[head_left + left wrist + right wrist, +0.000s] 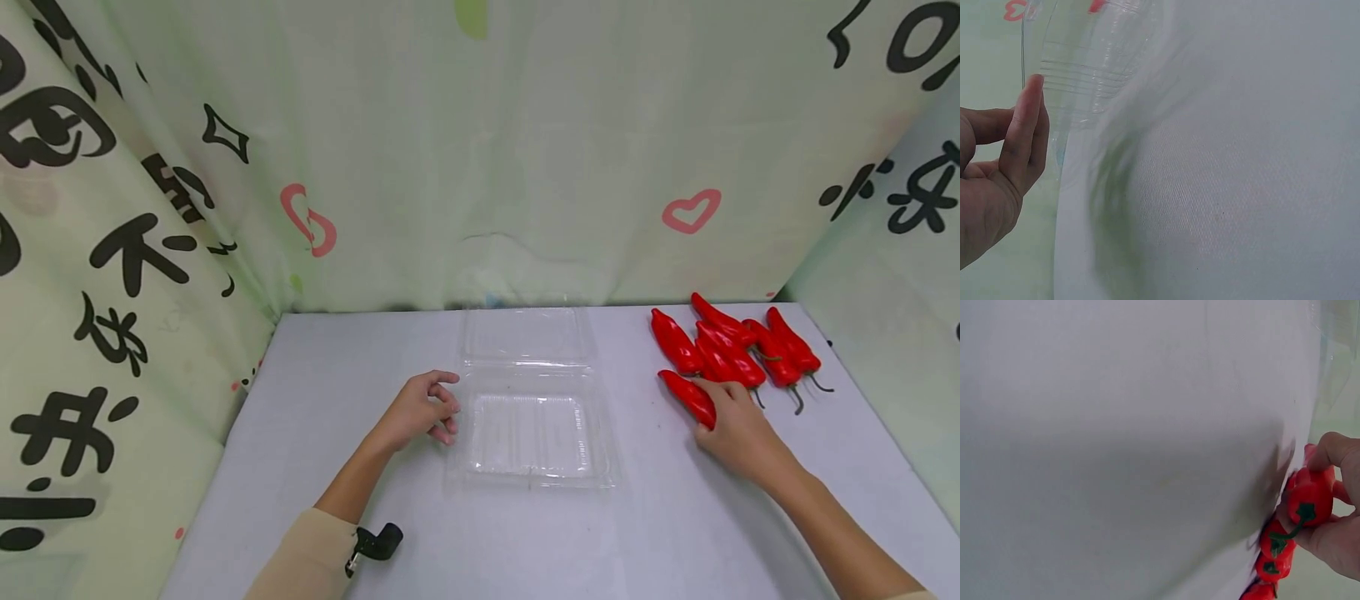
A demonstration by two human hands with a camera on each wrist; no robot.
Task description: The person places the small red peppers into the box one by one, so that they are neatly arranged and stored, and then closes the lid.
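Observation:
In the head view my right hand (738, 429) grips a red chili pepper (686, 397) by its stem end, thumb on the near side. The right wrist view shows the same pepper (1311, 499) between the thumb and fingers, green stem toward the camera. Several more red peppers (727, 354) lie in a cluster just behind this hand. My left hand (422, 410) is beside the left edge of a clear plastic clamshell box (528, 433), fingers loosely bent and holding nothing. The box lies opened flat, its lid (525, 337) toward the back.
A white-covered table (315, 433) carries everything. Behind it and along both sides hang pale green curtains (525, 167) with printed characters and hearts. A black wrist device (378, 543) sits at the left sleeve.

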